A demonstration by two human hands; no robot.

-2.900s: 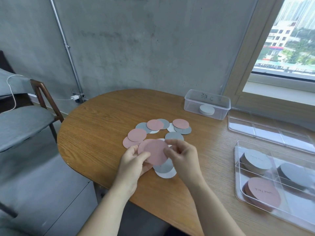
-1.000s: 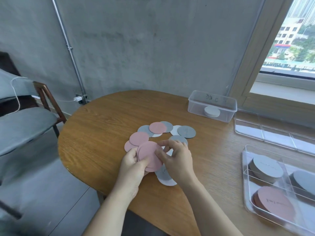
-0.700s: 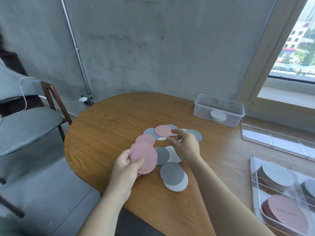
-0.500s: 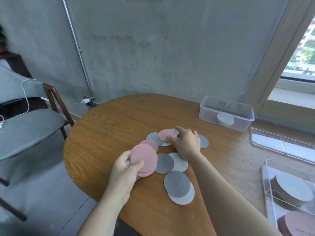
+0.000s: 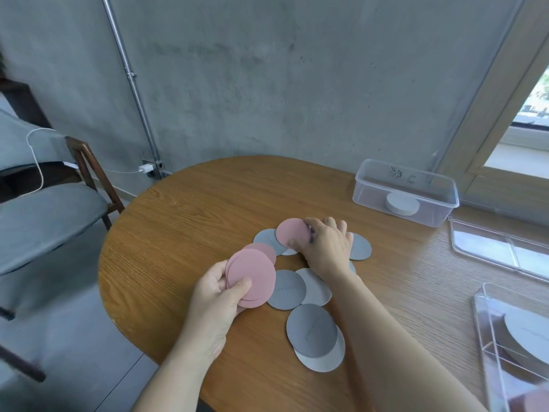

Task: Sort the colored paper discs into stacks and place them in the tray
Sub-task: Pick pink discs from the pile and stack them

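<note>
- The left hand (image 5: 218,297) grips a small stack of round pink paper discs (image 5: 252,278), thumb pressed on the top face near the lower left edge and fingers curled behind. The stack is held just above the oval wooden table (image 5: 184,227), close to its near left edge.
- The right hand (image 5: 328,251) reaches farther out and pinches the right edge of a single pink paper disc (image 5: 291,233) between thumb and fingertips. Whether that disc is lifted off the pile or lying on it cannot be told.
- That single pink disc overlaps a grey paper disc (image 5: 266,239) on its left. One more pink disc on the table (image 5: 264,249) peeks out behind the held stack.
- Loose discs lie on the table between the forearms: a mid-grey disc (image 5: 286,289) touches the held stack's right side and overlaps a pale grey disc (image 5: 316,288).
- Nearer the person, a darker grey disc (image 5: 310,330) lies on top of a light disc (image 5: 325,359).
- Another grey disc (image 5: 361,246) shows just right of the right hand.
- The clear plastic divided tray (image 5: 484,322) sits at the right edge of the view, holding a grey stack of discs (image 5: 527,333) in one compartment.
- A clear plastic box (image 5: 371,190) stands at the far right of the table with a white stack of discs (image 5: 402,203) inside. A clear flat lid (image 5: 499,248) lies just beside it.
- A grey-cushioned wooden chair (image 5: 44,212) stands to the left of the table.
</note>
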